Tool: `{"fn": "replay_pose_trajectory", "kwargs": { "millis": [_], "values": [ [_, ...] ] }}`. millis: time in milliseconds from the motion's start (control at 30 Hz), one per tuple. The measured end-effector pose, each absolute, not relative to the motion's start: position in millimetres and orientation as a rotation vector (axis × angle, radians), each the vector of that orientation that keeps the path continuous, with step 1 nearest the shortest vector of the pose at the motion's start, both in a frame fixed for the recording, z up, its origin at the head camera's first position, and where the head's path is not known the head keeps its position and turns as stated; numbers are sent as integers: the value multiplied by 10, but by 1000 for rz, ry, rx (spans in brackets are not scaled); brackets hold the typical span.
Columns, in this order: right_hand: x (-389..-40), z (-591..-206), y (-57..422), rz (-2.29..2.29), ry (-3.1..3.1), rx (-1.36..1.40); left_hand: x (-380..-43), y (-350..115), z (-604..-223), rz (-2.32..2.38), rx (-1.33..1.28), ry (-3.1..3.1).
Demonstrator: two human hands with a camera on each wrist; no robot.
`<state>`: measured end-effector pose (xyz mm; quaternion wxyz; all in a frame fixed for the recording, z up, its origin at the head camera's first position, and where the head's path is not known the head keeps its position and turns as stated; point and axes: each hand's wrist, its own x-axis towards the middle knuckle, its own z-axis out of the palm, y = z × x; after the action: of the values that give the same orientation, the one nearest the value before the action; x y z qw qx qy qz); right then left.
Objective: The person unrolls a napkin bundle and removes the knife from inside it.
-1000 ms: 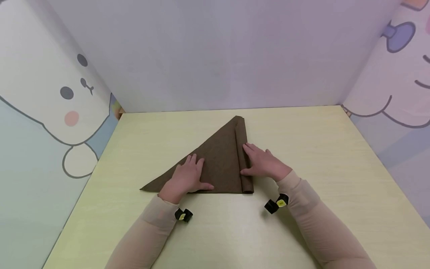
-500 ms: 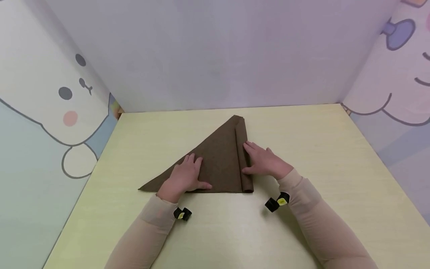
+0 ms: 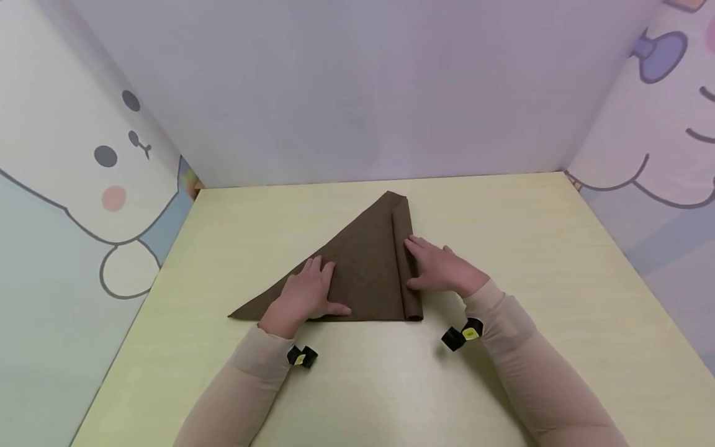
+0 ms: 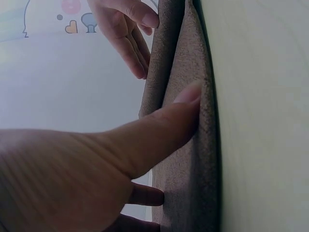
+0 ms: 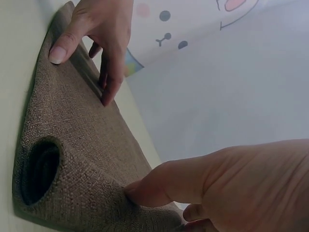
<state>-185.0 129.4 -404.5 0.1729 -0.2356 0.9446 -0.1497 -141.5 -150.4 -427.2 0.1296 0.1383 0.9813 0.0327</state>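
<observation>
A brown woven cloth [image 3: 365, 267] lies folded as a triangle on the table, its long point to the left. Along its right side runs a rolled edge [image 3: 399, 230], whose hollow spiral end [image 5: 42, 169] faces the right wrist camera. My left hand [image 3: 301, 297] rests spread on the left part of the cloth, thumb [image 4: 178, 113] along the near edge. The right hand [image 3: 441, 267] touches the roll from the right with fairly straight fingers. In the right wrist view its thumb [image 5: 154, 186] presses on the roll, while the other fingers are mostly hidden behind it.
The pale wooden table [image 3: 363, 385] meets a plain lilac wall [image 3: 357, 93] at the back. Side walls with cartoon animals [image 3: 112, 155] stand at left and right. A small black camera [image 3: 462, 334] sits on each wrist.
Very little differs. The head view has shifted slightly, and both hands keep their places on the cloth and its roll.
</observation>
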Motion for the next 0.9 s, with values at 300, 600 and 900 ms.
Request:
{"fn": "replay_pose_trajectory", "kwargs": {
  "millis": [300,600,900],
  "values": [
    [-1861,-4064,1296,-432,2676,-676,-1424,-1517,-4295,57,411,2852],
    [-1794,-4138,1197,-408,2745,-753,-1417,-1421,-4348,100,501,2803],
    [-1701,-4285,967,-330,2749,-869,-1390,-1317,-4396,27,588,2810]
  ]
}}
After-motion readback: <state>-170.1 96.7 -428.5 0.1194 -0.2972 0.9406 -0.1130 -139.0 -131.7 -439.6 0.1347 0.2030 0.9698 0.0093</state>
